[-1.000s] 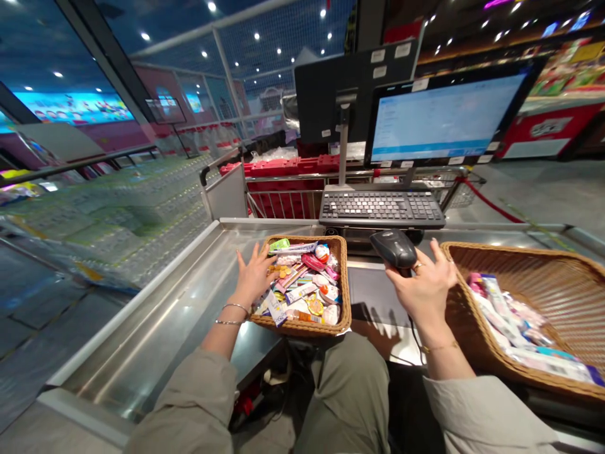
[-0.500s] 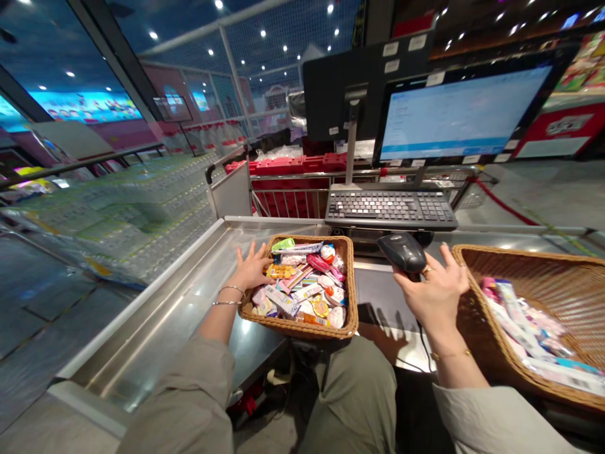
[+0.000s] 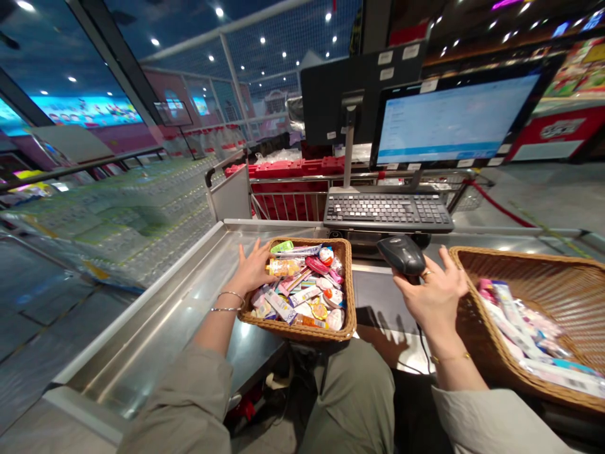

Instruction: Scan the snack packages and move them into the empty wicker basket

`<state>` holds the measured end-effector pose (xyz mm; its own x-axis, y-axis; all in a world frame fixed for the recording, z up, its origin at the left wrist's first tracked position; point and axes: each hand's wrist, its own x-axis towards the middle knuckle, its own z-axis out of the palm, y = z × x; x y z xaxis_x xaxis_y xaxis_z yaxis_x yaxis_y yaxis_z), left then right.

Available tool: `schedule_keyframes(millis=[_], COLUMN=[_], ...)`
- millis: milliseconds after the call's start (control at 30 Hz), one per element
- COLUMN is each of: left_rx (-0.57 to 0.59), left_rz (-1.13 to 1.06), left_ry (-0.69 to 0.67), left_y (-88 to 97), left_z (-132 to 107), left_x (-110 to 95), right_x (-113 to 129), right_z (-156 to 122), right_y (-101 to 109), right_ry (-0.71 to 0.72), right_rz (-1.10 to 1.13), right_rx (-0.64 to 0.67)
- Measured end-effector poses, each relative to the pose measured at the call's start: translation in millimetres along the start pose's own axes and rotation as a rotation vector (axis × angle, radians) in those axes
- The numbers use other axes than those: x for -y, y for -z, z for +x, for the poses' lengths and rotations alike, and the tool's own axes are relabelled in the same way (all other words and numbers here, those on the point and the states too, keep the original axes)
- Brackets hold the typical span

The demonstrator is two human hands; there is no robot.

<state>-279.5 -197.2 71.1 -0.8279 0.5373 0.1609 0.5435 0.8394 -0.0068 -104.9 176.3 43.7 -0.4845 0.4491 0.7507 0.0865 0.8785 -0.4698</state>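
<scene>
My left hand [image 3: 253,268] reaches into the left wicker basket [image 3: 347,296] and pinches a small yellow-orange packet [image 3: 282,267] lifted just above the pile of sweets. My right hand [image 3: 435,293] grips a black barcode scanner [image 3: 401,254] by its handle, held over the dark scan plate [image 3: 375,296] between the two baskets. The fingers of that hand fan out above the handle.
A larger wicker basket [image 3: 562,277] with several wrapped items sits at the right. Behind are a keyboard [image 3: 387,208], a lit monitor [image 3: 454,120], a second screen's back [image 3: 350,88] and red shopping trolleys [image 3: 288,183]. The steel counter [image 3: 174,321] runs along the left.
My left hand has closed on the yellow-orange packet and raised it a little from the pile. The right hand with the scanner has hardly moved.
</scene>
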Motion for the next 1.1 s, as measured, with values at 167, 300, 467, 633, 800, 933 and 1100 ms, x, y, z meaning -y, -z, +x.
schedule_keyframes(millis=[167, 300, 467, 633, 800, 933, 1100], left_rx=[-0.141, -0.197, -0.238, -0.304, -0.368, -0.413, -0.432], left_rz=[0.005, -0.037, -0.101, -0.135, -0.136, -0.144, -0.131], left_ry=[-0.074, -0.135, -0.166, -0.222, -0.256, -0.277, -0.290], left_y=[10.9, 13.4, 13.3, 11.0, 7.2, 4.2, 3.8], left_z=[8.0, 18.4, 30.3, 39.6, 50.0, 56.4, 58.8], left_x=[-30.0, -59.8, -94.9, -123.4, -146.5, -159.5, -170.1], right_x=[0.8, 0.2, -3.2, -3.4, 0.1, 3.0, 4.1], right_z=[1.4, 2.3, 2.8, 3.0, 4.0, 3.8, 1.8], right_y=[4.9, 10.7, 15.2, 19.8, 26.5, 29.8, 30.7], right_ry=[0.044, 0.089, 0.144, 0.180, 0.213, 0.244, 0.273], right_rz=[0.015, -0.001, -0.017, -0.021, 0.007, 0.033, 0.047], right_rx=[0.025, 0.041, 0.028, 0.005, 0.037, 0.077, 0.142])
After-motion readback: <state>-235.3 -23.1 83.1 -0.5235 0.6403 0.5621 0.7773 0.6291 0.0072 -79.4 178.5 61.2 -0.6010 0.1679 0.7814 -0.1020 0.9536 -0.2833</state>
